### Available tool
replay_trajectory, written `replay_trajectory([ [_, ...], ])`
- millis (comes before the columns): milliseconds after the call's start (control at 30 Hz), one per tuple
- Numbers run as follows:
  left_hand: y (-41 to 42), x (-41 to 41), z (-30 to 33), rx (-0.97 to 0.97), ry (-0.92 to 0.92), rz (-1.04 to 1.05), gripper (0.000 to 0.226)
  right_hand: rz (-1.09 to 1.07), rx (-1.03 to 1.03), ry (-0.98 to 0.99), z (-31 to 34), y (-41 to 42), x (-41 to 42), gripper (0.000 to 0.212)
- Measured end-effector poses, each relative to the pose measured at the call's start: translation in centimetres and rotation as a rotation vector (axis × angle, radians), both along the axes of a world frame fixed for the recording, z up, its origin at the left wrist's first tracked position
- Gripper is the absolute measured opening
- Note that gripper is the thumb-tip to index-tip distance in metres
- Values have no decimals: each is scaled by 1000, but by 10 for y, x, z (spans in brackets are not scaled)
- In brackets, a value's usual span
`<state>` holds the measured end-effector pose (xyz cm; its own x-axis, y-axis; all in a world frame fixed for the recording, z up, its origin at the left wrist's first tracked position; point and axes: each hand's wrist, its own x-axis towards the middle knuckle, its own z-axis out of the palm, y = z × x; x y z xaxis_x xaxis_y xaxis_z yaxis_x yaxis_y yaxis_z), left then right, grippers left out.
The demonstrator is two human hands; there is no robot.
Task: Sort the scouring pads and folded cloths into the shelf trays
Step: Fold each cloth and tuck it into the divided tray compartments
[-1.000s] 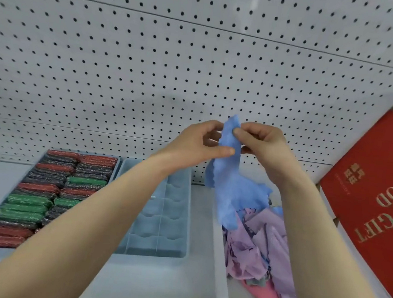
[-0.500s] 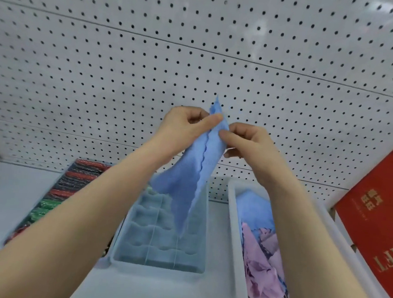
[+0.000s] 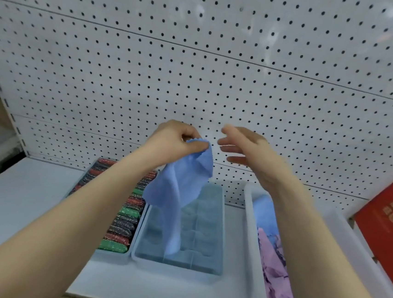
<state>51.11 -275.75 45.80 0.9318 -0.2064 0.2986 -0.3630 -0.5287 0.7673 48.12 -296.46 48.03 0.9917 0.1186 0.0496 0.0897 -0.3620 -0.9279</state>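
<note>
Your left hand (image 3: 177, 141) pinches the top edge of a blue cloth (image 3: 182, 188) between thumb and curled fingers, holding it up in front of the white pegboard (image 3: 200, 53). The cloth hangs loose and unfolded from that pinch, its lower tip dangling over the divided blue tray (image 3: 220, 235), which sits on the shelf (image 3: 17, 203) directly below. You cannot tell whether the tip touches the tray's dividers.

Your right hand (image 3: 248, 149) hovers just beside the cloth, apart from it, with its fingers spread and relaxed and nothing in it.

To the left of the divided tray, and touching its side, a second tray (image 3: 113, 255) is packed with rows of scouring pads (image 3: 123, 223) in red, green and dark glittery colours; your left forearm crosses over part of it. To the right, your right forearm passes over a long white bin (image 3: 251, 238) that holds a loose heap of cloths (image 3: 273, 264), with blue ones towards the back, lilac ones in the middle and a pink one at the near end. A red box (image 3: 389, 227) with pale printed marks leans at the far right, beyond the bin.
</note>
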Motion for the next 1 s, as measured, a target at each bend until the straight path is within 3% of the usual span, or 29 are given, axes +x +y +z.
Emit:
replay_trajectory([
  [67,-2,0,-1,14,35,18,28,70,-191,-6,-9,14,-2,47],
  [133,-3,1,-1,19,40,34,34,21,-272,-85,-19,23,0,27],
  [233,4,2,-4,29,40,79,37,-81,-177,-122,-29,25,5,5],
  [467,36,-1,-19,331,312,-167,41,-294,93,-143,-24,3,20,17],
  [533,47,0,-30,277,326,-154,34,-338,172,-159,-18,-9,24,18],
  [633,58,5,-43,32,318,-62,8,-327,237,-157,-15,-22,25,17],
  [733,63,12,-53,72,216,82,17,-179,252,-152,-12,-28,20,18],
  [867,60,15,-61,180,15,289,6,279,238,-7,-12,-35,7,10],
  [933,54,17,-60,172,-71,315,12,482,157,119,-17,-32,0,7],
  [1000,44,19,-56,121,-133,263,13,548,64,184,-23,-26,-3,5],
])
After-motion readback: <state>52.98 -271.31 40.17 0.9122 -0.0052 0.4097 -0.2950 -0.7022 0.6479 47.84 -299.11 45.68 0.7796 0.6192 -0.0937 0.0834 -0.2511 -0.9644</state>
